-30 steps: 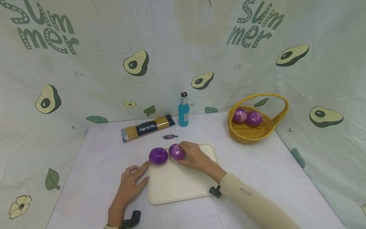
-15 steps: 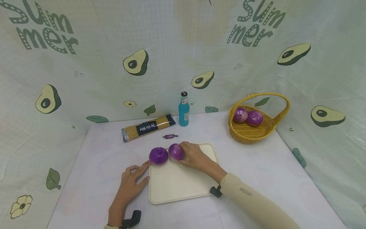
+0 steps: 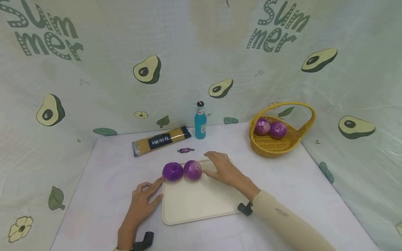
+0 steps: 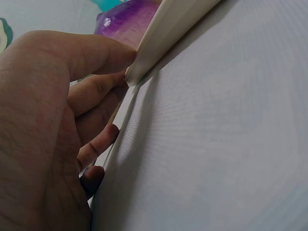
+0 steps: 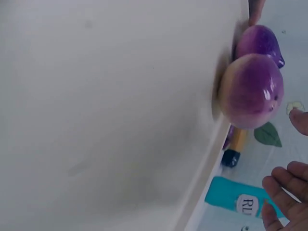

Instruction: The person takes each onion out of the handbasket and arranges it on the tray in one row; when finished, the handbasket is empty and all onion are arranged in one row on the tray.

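Note:
Two round purple onions sit side by side at the far left corner of a cream tray (image 3: pixel 201 202). The left one (image 3: pixel 172 172) is darker; the right one (image 3: pixel 193 170) has a paler patch. My right hand (image 3: pixel 224 169) is just right of the paler onion, its fingers and thumb spread with nothing between them. In the right wrist view that onion (image 5: pixel 252 91) stands apart from the fingers (image 5: pixel 284 192). My left hand (image 3: pixel 144 200) rests at the tray's left edge, fingers extended. The left wrist view shows its thumb and fingertips touching the tray's rim (image 4: pixel 149 48).
A small purple-wrapped candy (image 3: pixel 186 150) lies behind the tray. Farther back are a pack of spaghetti (image 3: pixel 161 141) and an upright blue bottle (image 3: pixel 200 122). At the back right stands a yellow wicker basket (image 3: pixel 267 151) with a tall handle and two more onions (image 3: pixel 278 130).
My right hand has let go of the paler onion and drawn back to the right. That onion now sits against the darker one. The left hand has stayed at the tray's edge.

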`<state>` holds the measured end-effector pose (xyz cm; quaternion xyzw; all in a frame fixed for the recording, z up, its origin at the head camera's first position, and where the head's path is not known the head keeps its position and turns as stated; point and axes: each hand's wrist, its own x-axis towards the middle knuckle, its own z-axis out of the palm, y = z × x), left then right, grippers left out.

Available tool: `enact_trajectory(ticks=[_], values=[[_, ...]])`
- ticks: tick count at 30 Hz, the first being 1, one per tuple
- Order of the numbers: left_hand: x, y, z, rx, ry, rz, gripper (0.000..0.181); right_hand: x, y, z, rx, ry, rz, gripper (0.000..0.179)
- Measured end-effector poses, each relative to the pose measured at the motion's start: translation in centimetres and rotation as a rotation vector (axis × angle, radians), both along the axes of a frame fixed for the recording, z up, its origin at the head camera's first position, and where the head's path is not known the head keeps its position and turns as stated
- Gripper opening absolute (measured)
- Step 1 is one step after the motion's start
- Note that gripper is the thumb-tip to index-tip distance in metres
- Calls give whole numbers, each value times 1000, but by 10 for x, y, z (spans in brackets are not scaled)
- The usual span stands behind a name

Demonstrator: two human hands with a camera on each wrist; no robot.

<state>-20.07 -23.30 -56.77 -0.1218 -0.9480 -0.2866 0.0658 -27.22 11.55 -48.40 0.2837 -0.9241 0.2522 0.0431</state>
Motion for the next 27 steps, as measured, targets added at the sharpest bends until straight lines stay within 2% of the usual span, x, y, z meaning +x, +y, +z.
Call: enact_trajectory(ticks=[9,14,21,27], values=[[0,1,-1,-7,-10,6,58,0,34,3,-29,94,-37,56],[1,1,-1,4,41,-6,58,3,50,6,-41,84,-67,56],[-1,4,-6,20,37,-12,57,7,80,9,-53,120,-121,54],[-1,3,-8,19,56,-6,58,2,104,10,-66,145,-169,52]])
